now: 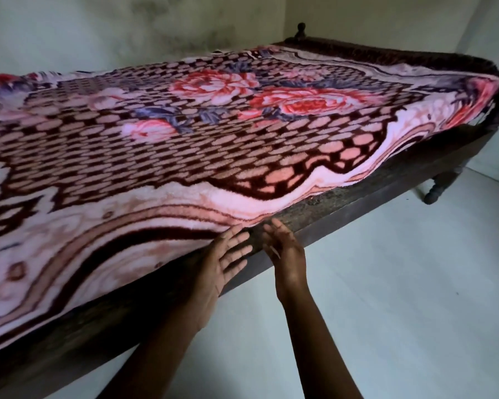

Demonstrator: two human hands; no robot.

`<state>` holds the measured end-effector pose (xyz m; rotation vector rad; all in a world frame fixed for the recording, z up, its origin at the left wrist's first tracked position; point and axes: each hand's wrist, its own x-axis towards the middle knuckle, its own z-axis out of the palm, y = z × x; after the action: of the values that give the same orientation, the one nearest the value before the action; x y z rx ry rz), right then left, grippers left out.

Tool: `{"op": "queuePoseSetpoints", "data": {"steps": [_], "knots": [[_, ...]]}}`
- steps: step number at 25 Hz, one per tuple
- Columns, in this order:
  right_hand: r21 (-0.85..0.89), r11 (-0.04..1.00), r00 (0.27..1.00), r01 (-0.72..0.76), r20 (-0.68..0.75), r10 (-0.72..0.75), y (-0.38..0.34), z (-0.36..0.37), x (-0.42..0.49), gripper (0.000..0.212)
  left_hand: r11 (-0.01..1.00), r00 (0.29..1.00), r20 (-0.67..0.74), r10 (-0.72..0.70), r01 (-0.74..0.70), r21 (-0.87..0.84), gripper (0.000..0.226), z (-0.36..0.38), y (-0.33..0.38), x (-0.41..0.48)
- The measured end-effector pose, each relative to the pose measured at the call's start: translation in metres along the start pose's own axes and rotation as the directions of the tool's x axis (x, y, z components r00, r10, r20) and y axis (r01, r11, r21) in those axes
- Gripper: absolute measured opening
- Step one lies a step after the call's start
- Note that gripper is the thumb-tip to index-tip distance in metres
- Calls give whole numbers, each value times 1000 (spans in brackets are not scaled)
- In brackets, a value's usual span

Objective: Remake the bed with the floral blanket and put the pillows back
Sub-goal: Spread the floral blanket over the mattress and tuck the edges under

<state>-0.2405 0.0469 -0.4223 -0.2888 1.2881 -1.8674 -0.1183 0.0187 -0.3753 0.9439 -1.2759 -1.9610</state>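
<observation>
One floral blanket (185, 145) spread flat over 1 dark wood bed (372, 194), filling upper & mid frame. Two hands lower ctr, side by side at blanket's near edge: left hand (228, 263) fingers straight, apart, tips touching edge; right hand (287, 254) fingers loosely straight, gripping nothing, by rail.

Dim room, low light. Pale smooth floor (386, 283) spreads right of the right hand (287, 254) and below both hands. Dark wooden bed frame (357, 203): side rail runs just past the left hand (225, 263), turned leg (432, 194) well off to the right. Far beyond the hands, pale wall (127, 30) with dark blotchy stains. Room corner up and right of them, rounded bedpost knob (301, 28) in front of it.
</observation>
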Motion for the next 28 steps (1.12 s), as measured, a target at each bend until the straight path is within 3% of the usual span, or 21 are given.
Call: {"op": "queuePoseSetpoints", "data": {"steps": [1,2,3,4,5,8,10,12,14,16,17,19,24,28], "knots": [[-97,991,994,87,67,-81,-2,8,-16,27,979,988,21,155,-156,131,32,1,15,-7],[-168,965,972,200,161,-173,-6,20,-29,24,891,928,45,369,-367,269,27,-2,34,-13],[-214,924,933,316,246,-263,-13,33,-37,23,741,833,103,544,-534,407,22,-12,56,-16],[-248,870,886,425,312,-344,-22,48,-40,24,517,719,227,657,-648,560,20,-28,76,-12],[-287,802,832,524,373,-411,-32,65,-37,26,344,675,336,657,-665,664,21,-49,98,-2],[-451,470,649,759,575,-498,-56,128,-9,33,171,821,367,439,-477,862,44,-129,145,38],[-572,166,589,803,720,-367,-55,156,20,37,-93,850,460,257,-452,887,71,-172,143,59],[-586,-103,564,804,806,-177,-37,168,46,47,-237,853,514,87,-484,843,95,-193,126,67],[-591,-268,608,761,794,-22,-21,164,56,60,-246,858,510,61,-482,841,106,-197,113,66],[-606,-343,654,718,756,34,-11,159,56,73,-282,819,558,133,-508,814,92,-195,105,65],[-608,-356,657,710,753,24,-8,158,53,79,-322,787,586,192,-514,795,79,-196,100,65],[-605,-378,650,701,760,-13,-4,159,48,85,-307,775,589,228,-517,799,66,-200,97,67],[-626,-384,631,678,764,-131,7,158,46,70,-302,783,566,258,-491,817,64,-203,86,70],[-609,-361,542,706,793,-278,17,151,53,59,-318,769,572,286,-487,814,59,-206,81,69]]}}
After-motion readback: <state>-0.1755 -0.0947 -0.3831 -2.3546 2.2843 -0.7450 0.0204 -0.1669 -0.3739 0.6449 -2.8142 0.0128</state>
